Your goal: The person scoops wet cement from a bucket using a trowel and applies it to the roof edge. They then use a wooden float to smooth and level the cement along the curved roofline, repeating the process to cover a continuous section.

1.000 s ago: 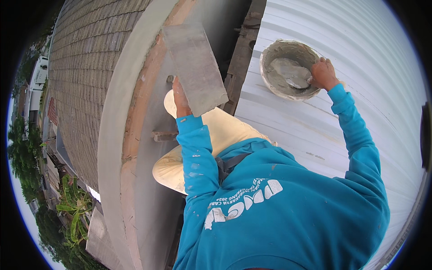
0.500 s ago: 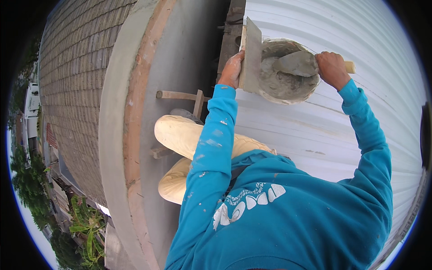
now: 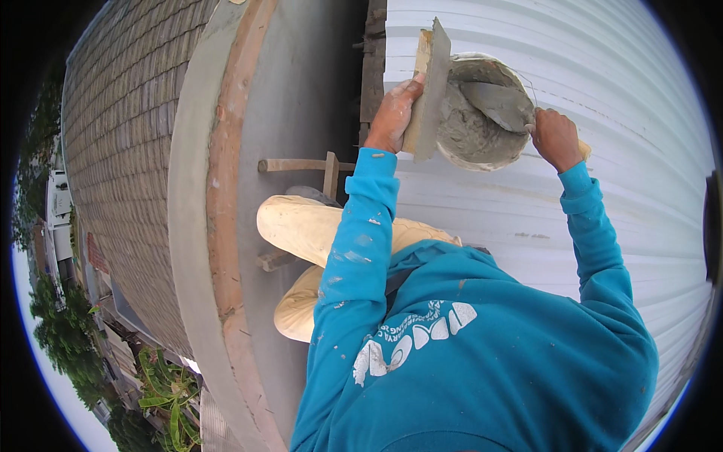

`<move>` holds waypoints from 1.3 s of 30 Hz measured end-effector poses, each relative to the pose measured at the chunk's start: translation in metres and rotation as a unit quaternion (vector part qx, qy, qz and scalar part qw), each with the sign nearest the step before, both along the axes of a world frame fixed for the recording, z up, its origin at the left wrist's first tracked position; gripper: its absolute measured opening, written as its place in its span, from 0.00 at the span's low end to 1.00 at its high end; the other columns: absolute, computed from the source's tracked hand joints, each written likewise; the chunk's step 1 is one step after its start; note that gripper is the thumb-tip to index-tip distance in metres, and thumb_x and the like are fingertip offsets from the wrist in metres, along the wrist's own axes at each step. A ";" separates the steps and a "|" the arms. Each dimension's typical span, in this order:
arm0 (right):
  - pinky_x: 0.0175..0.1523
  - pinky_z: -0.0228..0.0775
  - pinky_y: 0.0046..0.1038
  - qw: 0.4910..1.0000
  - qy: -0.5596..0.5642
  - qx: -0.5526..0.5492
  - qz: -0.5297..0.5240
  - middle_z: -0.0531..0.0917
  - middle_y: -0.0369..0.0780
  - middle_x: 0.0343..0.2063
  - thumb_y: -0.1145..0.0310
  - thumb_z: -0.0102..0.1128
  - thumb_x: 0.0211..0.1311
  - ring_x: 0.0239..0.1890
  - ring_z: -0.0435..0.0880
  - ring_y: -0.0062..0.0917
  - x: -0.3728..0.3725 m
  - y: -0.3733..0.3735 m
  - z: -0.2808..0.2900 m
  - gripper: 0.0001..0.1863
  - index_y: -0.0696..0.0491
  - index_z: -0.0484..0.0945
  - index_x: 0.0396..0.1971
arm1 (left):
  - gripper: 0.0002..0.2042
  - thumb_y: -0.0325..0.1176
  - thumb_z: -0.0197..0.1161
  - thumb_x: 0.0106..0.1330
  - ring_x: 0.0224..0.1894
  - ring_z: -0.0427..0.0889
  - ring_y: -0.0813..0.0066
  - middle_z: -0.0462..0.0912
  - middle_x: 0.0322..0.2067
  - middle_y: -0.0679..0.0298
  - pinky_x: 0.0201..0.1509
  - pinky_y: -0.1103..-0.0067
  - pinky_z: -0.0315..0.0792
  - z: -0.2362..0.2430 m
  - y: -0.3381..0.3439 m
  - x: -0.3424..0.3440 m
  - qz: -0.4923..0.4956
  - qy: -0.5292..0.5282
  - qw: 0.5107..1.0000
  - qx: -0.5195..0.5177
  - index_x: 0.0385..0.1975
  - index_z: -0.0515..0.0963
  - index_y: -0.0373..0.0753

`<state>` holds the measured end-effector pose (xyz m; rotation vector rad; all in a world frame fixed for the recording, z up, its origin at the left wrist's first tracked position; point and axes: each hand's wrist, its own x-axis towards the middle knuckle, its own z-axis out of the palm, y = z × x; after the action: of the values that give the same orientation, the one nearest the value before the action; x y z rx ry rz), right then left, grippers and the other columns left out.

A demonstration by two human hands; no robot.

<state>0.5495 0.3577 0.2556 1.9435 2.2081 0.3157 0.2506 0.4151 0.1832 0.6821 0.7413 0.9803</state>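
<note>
Head view: the mortar bucket (image 3: pixel 482 143) sits far right on the white corrugated roofing (image 3: pixel 602 226). Your left hand (image 3: pixel 392 117) now grips the hawk board (image 3: pixel 429 87) tilted against its rim, no longer out over the gutter, while your right hand (image 3: pixel 556 138) grips the trowel (image 3: pixel 501 105), scooping mortar toward the board.

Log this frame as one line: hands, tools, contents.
left hand: holds mortar board on edge against bucket rim | right hand: holds trowel in bucket | bucket: wet mortar
</note>
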 end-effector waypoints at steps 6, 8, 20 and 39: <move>0.35 0.73 0.45 0.989 0.138 -0.037 -0.025 0.81 0.48 0.25 0.59 0.62 0.58 0.30 0.82 0.47 -0.035 -0.035 -0.028 0.15 0.58 0.77 0.32 | 0.24 0.44 0.54 0.72 0.46 0.78 0.74 0.80 0.47 0.58 0.52 0.78 0.72 0.006 -0.008 0.007 0.004 -0.001 1.000 -0.003 0.57 0.72 0.28; 0.37 0.73 0.45 0.980 0.186 -0.040 -0.050 0.83 0.49 0.27 0.57 0.63 0.58 0.31 0.82 0.47 -0.031 -0.041 -0.027 0.16 0.57 0.79 0.33 | 0.24 0.44 0.53 0.73 0.46 0.78 0.74 0.80 0.47 0.58 0.52 0.78 0.72 0.005 -0.010 0.003 0.021 -0.019 1.000 -0.011 0.56 0.72 0.28; 0.34 0.69 0.35 0.921 0.348 -0.109 -0.135 0.79 0.44 0.20 0.59 0.61 0.59 0.24 0.78 0.34 -0.008 -0.018 0.037 0.15 0.58 0.81 0.31 | 0.23 0.44 0.49 0.74 0.52 0.78 0.70 0.77 0.53 0.61 0.55 0.76 0.74 -0.020 0.007 -0.009 0.110 -0.072 0.988 -0.082 0.63 0.66 0.35; 0.38 0.70 0.41 0.983 0.167 0.034 0.065 0.81 0.46 0.31 0.65 0.62 0.60 0.35 0.80 0.44 -0.077 -0.017 0.121 0.13 0.56 0.79 0.41 | 0.17 0.39 0.51 0.72 0.50 0.80 0.63 0.78 0.50 0.60 0.54 0.67 0.76 -0.036 -0.001 0.038 0.199 -0.104 0.956 0.190 0.55 0.69 0.38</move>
<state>0.4722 0.3405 0.3764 2.0161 2.5701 0.0856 0.2889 0.4142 0.1474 0.7609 0.5137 1.5666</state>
